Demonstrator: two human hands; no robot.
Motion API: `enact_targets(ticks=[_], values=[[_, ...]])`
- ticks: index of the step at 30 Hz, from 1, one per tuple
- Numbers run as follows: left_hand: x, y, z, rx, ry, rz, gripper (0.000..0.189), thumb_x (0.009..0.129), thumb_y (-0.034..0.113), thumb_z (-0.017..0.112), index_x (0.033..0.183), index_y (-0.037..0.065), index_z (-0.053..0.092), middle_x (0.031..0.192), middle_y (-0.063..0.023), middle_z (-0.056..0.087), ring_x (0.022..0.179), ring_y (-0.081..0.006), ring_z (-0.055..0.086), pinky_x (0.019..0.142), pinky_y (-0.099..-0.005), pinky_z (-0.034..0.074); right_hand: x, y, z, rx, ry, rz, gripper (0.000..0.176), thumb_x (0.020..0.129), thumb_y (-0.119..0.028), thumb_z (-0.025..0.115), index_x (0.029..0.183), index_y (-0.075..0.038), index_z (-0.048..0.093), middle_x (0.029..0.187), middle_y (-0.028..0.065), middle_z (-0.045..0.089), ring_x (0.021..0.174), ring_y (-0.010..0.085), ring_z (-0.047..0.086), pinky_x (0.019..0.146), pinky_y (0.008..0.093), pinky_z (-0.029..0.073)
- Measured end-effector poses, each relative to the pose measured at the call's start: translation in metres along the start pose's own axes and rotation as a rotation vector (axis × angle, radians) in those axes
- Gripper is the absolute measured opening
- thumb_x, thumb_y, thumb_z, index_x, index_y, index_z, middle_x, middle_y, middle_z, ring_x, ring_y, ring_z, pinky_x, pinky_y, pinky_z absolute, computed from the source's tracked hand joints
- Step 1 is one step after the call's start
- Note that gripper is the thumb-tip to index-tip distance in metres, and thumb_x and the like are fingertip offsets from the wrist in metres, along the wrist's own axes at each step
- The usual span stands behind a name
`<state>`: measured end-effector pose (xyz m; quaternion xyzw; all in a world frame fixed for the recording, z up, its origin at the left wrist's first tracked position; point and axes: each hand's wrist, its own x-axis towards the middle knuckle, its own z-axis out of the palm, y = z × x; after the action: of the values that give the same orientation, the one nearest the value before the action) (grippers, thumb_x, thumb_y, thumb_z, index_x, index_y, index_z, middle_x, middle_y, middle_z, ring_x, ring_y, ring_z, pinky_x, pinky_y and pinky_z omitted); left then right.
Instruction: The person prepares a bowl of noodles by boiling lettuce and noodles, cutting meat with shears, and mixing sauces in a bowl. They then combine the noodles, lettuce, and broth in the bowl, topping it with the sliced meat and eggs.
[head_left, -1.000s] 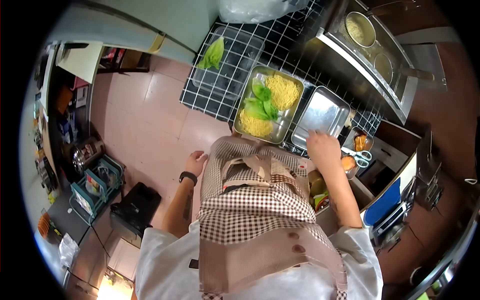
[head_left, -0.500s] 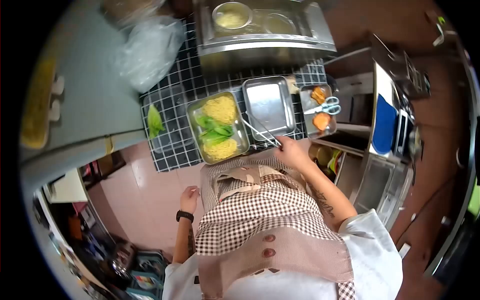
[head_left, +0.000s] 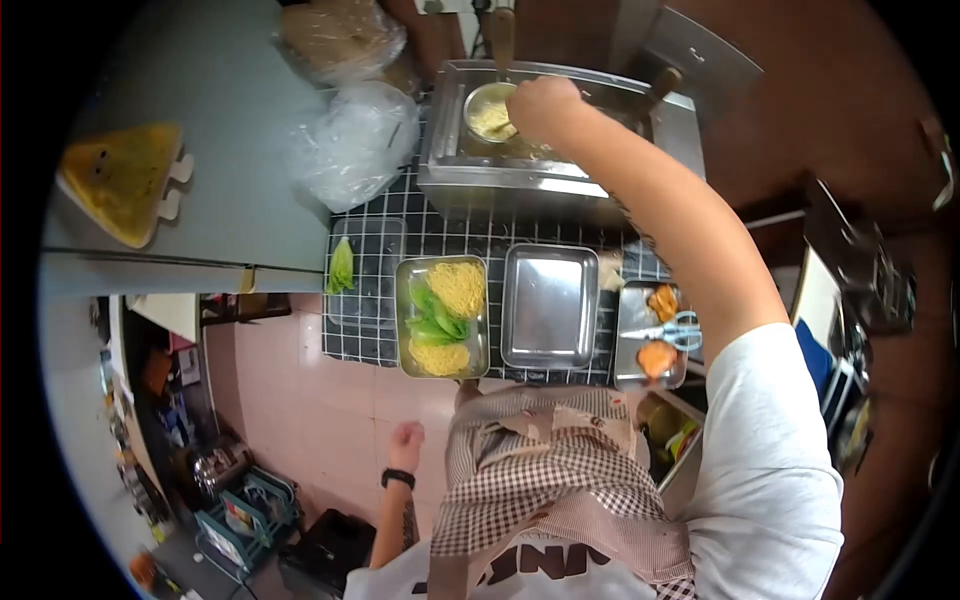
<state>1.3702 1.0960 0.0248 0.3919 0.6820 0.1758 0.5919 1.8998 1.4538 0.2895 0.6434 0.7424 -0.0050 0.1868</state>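
My right hand (head_left: 545, 105) is closed over the metal cooker (head_left: 510, 188), right beside a round strainer (head_left: 468, 108) with pale noodles (head_left: 493, 122) in it. It grips the tongs, which the hand now mostly hides; their tips seem to reach the noodles. My left hand (head_left: 405, 445) hangs low at my side, empty, its fingers loosely bent and slightly blurred. Between me and the cooker, a metal tray (head_left: 403, 345) holds two heaps of yellow noodles (head_left: 456, 289) with green leaves (head_left: 433, 318) between them. An empty metal tray (head_left: 551, 305) lies to its right.
Light-blue scissors (head_left: 682, 331) and orange-brown food pieces (head_left: 657, 359) lie in a small tray at the right. On the left are a green leaf (head_left: 341, 266) in a clear tray and a plastic bag (head_left: 357, 145). Another wooden handle (head_left: 664, 84) sticks up from the cooker.
My right hand has gone from above the front edge of the empty tray forward to the strainer in the cooker. My left hand still hangs low. The camera view has shifted.
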Motion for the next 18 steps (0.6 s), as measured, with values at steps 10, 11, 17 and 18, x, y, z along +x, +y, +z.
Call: enact_targets(ticks=[10, 11, 17, 18], values=[[-0.152, -0.14, 0.046, 0.287, -0.036, -0.417, 0.033, 0.091, 0.024, 0.065, 0.113, 0.0, 0.066, 0.091, -0.0119, 0.073, 0.08, -0.0198, 0.068, 0.071, -0.0331, 0.054, -0.002, 0.032, -0.01, -0.076, 0.154, -0.09, 0.018, 0.083, -0.013, 0.063, 0.095, -0.006, 0.074, 0.096, 0.0129, 0.074, 0.091, 0.0299, 0.072, 0.077, 0.0385, 0.058], [-0.147, -0.145, 0.045, 0.324, -0.064, -0.398, 0.033, 0.091, 0.024, 0.065, 0.114, 0.0, 0.065, 0.091, -0.0121, 0.073, 0.081, -0.0205, 0.068, 0.072, -0.0335, 0.054, -0.018, 0.041, -0.027, -0.036, 0.21, -0.043, 0.017, 0.082, -0.012, 0.062, 0.094, -0.006, 0.073, 0.093, 0.0146, 0.073, 0.089, 0.0316, 0.071, 0.077, 0.0401, 0.058], [-0.064, -0.142, 0.039, 0.2, -0.019, -0.33, 0.028, 0.092, 0.023, 0.062, 0.11, 0.001, 0.065, 0.082, -0.0074, 0.07, 0.076, -0.016, 0.065, 0.069, -0.0311, 0.052, -0.1, 0.06, -0.107, -0.016, 0.484, 0.11, 0.021, 0.086, -0.008, 0.057, 0.098, -0.012, 0.073, 0.089, 0.0168, 0.07, 0.086, 0.0368, 0.067, 0.076, 0.0449, 0.054], [-0.051, -0.123, 0.038, -0.01, 0.035, -0.192, 0.026, 0.094, 0.023, 0.06, 0.107, 0.002, 0.066, 0.078, -0.0027, 0.066, 0.072, -0.0105, 0.061, 0.064, -0.0279, 0.05, -0.102, 0.053, -0.111, 0.012, 0.456, 0.16, 0.022, 0.086, -0.008, 0.055, 0.099, -0.01, 0.073, 0.088, 0.0176, 0.071, 0.086, 0.0359, 0.068, 0.077, 0.0453, 0.054]])
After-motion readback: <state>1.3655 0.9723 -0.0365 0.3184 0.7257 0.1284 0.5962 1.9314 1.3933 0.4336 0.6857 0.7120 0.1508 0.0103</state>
